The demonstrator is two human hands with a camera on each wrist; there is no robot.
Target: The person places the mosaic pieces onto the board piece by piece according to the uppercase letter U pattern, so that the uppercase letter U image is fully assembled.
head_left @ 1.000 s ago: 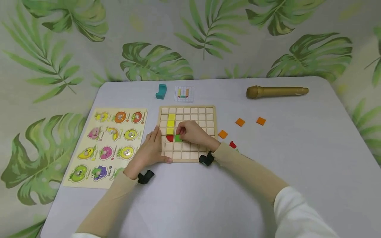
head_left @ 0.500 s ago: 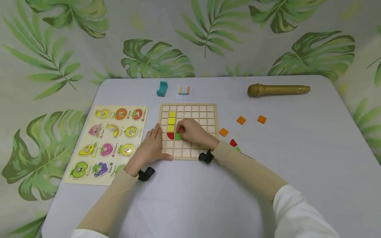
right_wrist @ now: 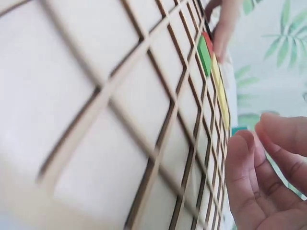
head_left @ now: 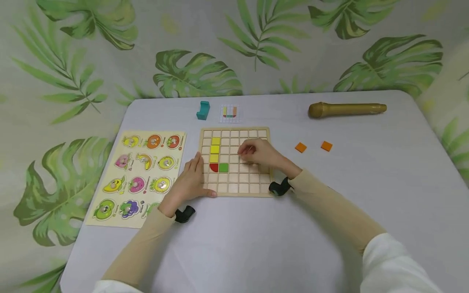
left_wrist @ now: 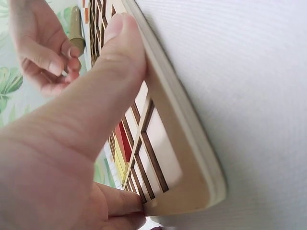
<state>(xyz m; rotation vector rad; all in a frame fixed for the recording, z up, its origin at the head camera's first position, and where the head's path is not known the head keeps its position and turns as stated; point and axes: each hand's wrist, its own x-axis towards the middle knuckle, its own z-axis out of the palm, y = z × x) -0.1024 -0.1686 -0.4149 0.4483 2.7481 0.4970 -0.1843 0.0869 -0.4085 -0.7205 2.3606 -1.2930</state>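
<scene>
A square wooden grid board (head_left: pixel 253 177) lies on the table in the head view. Three yellow square tiles (head_left: pixel 215 149) run down one column, with a red rounded tile (head_left: pixel 214 167) below them and a green square tile (head_left: pixel 223 167) to its right. My left hand (head_left: pixel 190 181) rests on the board's near left corner, thumb (left_wrist: pixel 122 52) laid straight over the front rim and fingers along the left edge. Above the board's right half hovers my right hand (head_left: pixel 260 153), its fingers loosely bent. Nothing shows between thumb and fingers in the right wrist view.
Two orange square tiles (head_left: pixel 301 147) lie right of the board. Behind it are a small printed pattern card (head_left: pixel 230 114) and a teal notched block (head_left: pixel 203 110). A brown microphone-shaped object (head_left: pixel 346 109) lies at the back right. On the left is a fruit puzzle board (head_left: pixel 133 171).
My right hand has let go of the green tile, which stays beside the red one, and has moved right and slightly back. The left hand keeps its place on the board corner.
</scene>
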